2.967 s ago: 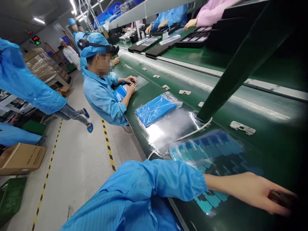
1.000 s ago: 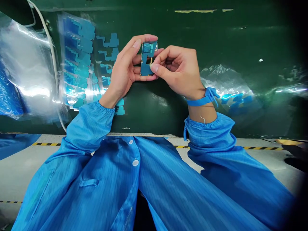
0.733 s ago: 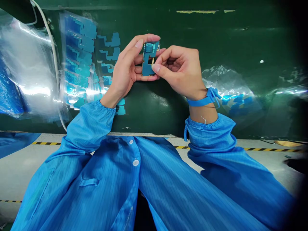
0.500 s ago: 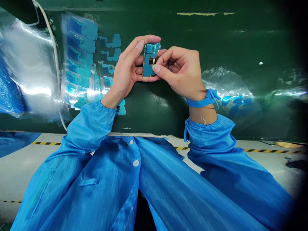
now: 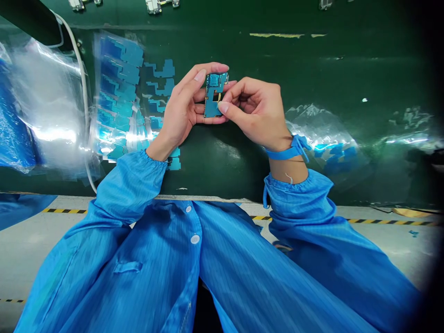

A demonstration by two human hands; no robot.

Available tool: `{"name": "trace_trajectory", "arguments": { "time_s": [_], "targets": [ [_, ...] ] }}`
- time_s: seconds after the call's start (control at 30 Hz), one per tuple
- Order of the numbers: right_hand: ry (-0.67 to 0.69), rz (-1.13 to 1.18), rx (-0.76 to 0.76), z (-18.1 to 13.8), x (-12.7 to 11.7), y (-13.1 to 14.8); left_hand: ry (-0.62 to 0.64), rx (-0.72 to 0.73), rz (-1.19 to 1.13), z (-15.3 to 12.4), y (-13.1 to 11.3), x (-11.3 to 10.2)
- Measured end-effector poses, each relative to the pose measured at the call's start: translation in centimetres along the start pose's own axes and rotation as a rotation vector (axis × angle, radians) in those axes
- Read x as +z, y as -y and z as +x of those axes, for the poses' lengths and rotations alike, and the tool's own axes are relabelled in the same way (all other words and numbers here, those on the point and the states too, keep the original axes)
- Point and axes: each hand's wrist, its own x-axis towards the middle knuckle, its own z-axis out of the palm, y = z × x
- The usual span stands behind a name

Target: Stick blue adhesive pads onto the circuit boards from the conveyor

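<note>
I hold a small blue circuit board [image 5: 213,95] upright above the green bench [image 5: 263,60]. My left hand [image 5: 183,108] wraps round its left edge, with the fingers behind it and over its top. My right hand [image 5: 255,111] is curled, thumb and forefinger pinching the board's right edge near its notch. A blue strap [image 5: 289,149] sits on my right wrist. Both sleeves are blue.
Clear sheets bearing several blue cut-out stickers [image 5: 120,92] lie left of my hands, beside a crumpled clear bag [image 5: 48,101] and a white cable [image 5: 84,101]. More film with blue stickers [image 5: 328,143] lies to the right. Small metal parts [image 5: 152,5] rest at the bench's far edge.
Three seconds ago I looked left along the line with my arm stretched across the bench. In the last second both hands stay on the board; the view has tipped, showing more of the far edge.
</note>
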Motion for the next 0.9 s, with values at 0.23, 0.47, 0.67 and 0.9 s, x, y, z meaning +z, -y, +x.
{"name": "trace_trajectory", "arguments": {
  "time_s": [0.23, 0.47, 0.67, 0.9],
  "targets": [
    [0.015, 0.013, 0.014, 0.02, -0.01, -0.18, 0.021, 0.013, -0.064, 0.15, 0.25, -0.06],
    [0.032, -0.003, -0.028, -0.08, -0.12, -0.02, 0.007, -0.045, 0.02, 0.22, 0.24, -0.45],
    [0.035, -0.003, -0.047, -0.15, -0.02, 0.05, 0.005, -0.031, -0.008, 0.18, 0.35, -0.38],
    [0.017, 0.02, -0.03, -0.18, 0.24, 0.42, -0.014, -0.045, 0.0, 0.18, 0.25, -0.3]
  ]
}}
